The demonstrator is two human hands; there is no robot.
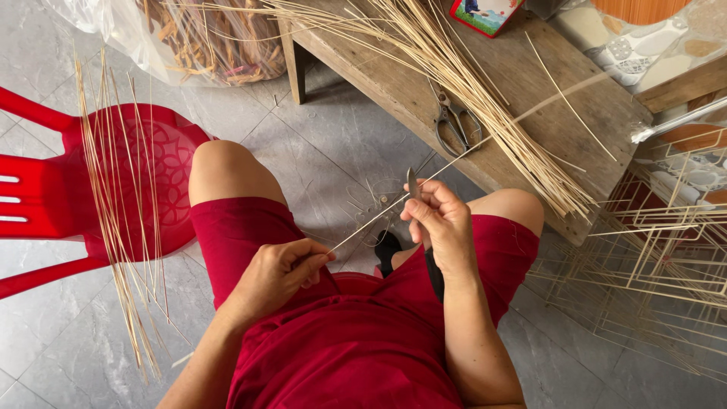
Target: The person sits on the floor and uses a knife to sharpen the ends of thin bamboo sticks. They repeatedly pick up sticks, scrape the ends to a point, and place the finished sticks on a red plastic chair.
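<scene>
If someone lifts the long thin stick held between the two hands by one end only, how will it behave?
The stick is very thin and long, so it would probably bend and droop. It looks light, like the strips on the bench. It may snap if bent sharply.

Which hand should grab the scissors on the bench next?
Probably the right hand: it is nearer the scissors on the wooden bench, though its fingers hold a knife. The left hand pinches the thin stick farther away.
</scene>
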